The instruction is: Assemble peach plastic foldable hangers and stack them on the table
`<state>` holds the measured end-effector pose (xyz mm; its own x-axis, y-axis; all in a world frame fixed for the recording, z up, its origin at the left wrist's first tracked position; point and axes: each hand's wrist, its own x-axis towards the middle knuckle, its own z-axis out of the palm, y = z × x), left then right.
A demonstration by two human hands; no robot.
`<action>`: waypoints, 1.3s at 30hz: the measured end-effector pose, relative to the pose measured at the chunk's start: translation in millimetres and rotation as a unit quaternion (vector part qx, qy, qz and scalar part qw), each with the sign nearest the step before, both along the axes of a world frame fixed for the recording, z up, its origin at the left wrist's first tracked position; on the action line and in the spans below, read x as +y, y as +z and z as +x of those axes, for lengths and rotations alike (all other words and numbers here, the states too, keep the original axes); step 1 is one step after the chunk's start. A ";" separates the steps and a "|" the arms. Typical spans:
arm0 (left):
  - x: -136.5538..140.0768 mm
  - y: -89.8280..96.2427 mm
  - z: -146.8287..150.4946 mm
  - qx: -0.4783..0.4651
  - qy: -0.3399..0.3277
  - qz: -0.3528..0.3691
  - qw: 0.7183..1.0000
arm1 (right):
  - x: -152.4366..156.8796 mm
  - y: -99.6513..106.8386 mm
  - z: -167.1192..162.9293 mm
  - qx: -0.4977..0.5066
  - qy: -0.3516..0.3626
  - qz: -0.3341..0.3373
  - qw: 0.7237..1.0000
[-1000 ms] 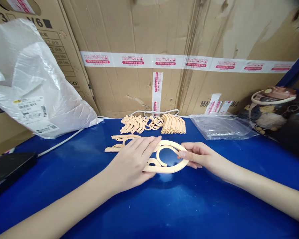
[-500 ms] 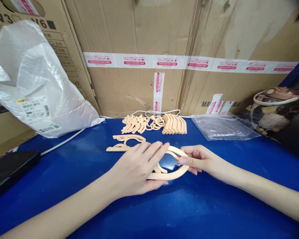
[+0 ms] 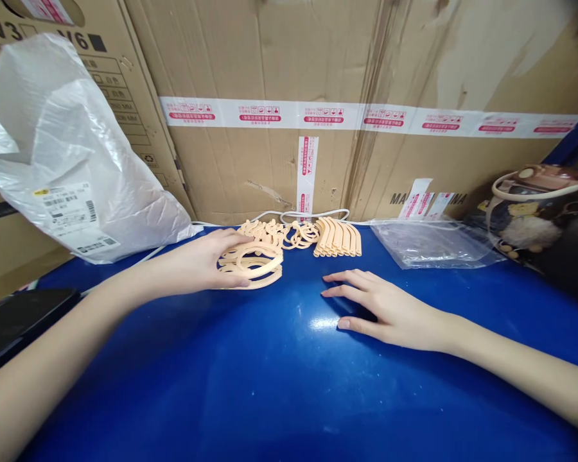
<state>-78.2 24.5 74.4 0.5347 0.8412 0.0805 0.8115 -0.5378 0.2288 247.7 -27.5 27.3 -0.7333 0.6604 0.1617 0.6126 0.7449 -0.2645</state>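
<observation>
My left hand has its thumb and fingers around a cream plastic folding hanger, left of the middle of the blue table. Another cream hanger lies under or against it, partly covered, so where one ends is hard to see. My right hand is over the table to the right, fingers spread and nothing in them. Behind the hangers lie loose cream parts: a pile of curved pieces, several hooks and a neat row of bent arms.
A clear plastic bag lies at the back right, beside a dark bag with charms. At the left stand a white mailer bag and a black device. Cardboard boxes and a white cable line the back.
My left hand has carried the hanger left and away from me, onto the other hanger. My right hand has let go of it and opened, staying to the right.
</observation>
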 end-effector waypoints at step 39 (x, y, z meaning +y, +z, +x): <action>6.5 -12.2 2.8 0.055 0.015 -0.055 0.997 | -3.4 -2.1 0.9 -0.016 0.015 0.039 0.999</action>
<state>-75.3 31.0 62.1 0.5105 0.8569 -0.0712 0.8498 -0.4901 0.1943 248.6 -31.0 25.2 -0.7585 0.6240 0.1881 0.5965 0.7809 -0.1853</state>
